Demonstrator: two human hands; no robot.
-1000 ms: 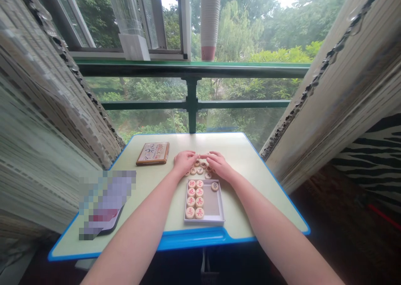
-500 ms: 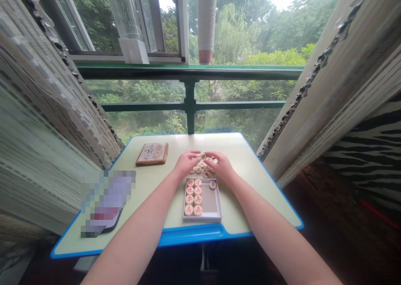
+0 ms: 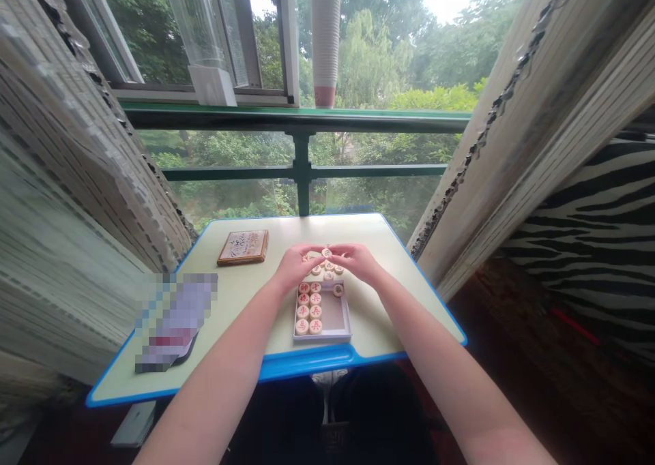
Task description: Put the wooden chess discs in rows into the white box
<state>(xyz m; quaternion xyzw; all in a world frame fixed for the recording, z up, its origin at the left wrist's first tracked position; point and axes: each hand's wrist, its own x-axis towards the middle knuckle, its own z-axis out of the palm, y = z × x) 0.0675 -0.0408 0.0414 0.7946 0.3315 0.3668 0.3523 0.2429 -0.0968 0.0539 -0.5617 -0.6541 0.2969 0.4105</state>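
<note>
The left hand (image 3: 295,267) and right hand (image 3: 358,260) curve half-closed over xiangqi pieces (image 3: 327,275), grip unclear. A lidless box (image 3: 332,318) sits at 6 o'clock.

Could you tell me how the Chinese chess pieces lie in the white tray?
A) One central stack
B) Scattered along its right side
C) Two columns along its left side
C. The Chinese chess pieces lie flat in two columns along the left of the white tray.

my desk (image 3: 373,232) was pale green with blue rim | my xiangqi pieces (image 3: 302,326) were cream with red characters | cloth (image 3: 578,247), frame right, showed black-and-white zebra stripes
</note>
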